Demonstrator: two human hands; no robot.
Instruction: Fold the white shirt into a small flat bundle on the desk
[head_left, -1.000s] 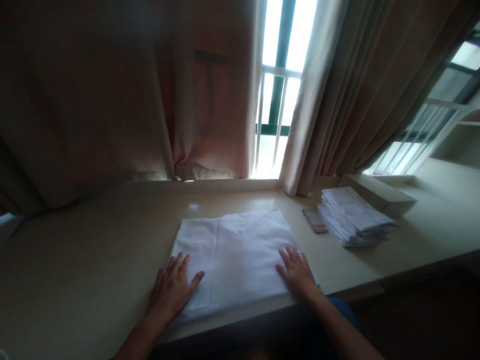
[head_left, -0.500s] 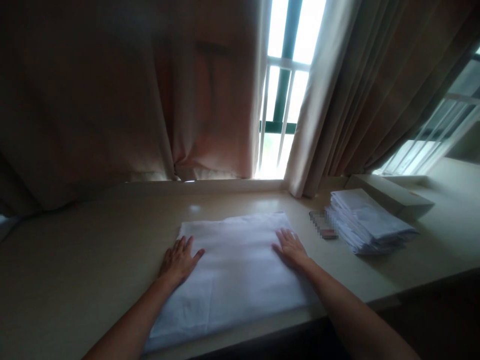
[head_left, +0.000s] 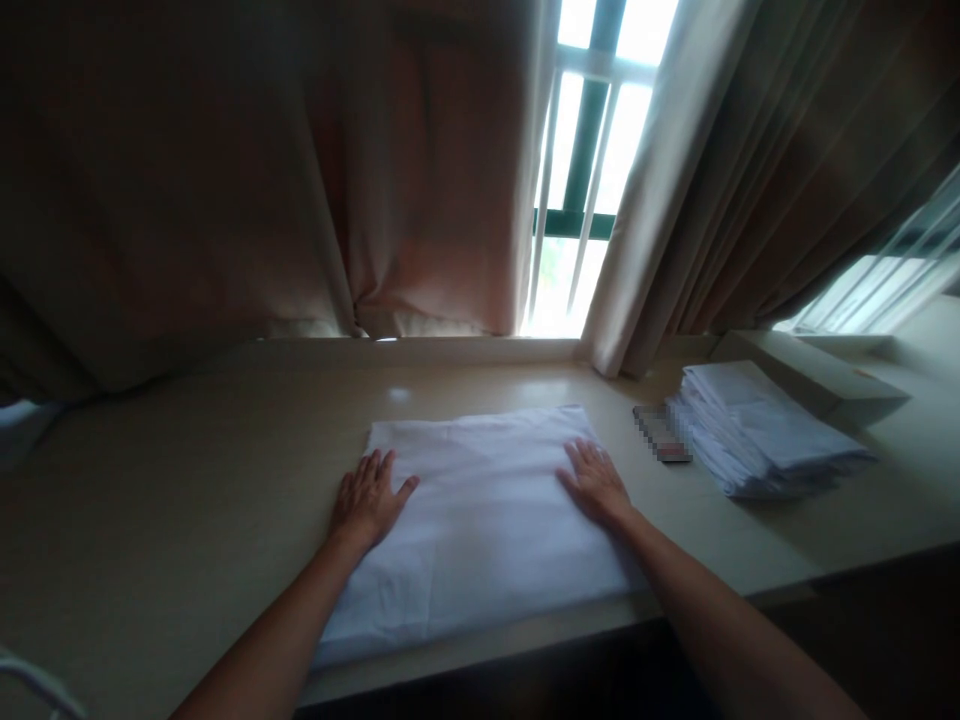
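Hands flat and spread, left hand and right hand pressing white folded cloth, gripping nothing.

We are seeing a dim scene; the window at 12 o'clock is glaring, the edges bending and darkening.

small flat thing: blurred into little squares, so it cannot be told what it is
left arm: cut off by the bottom edge
right arm: cut off by the bottom edge
curtains: tops cut off; they hide most of the window
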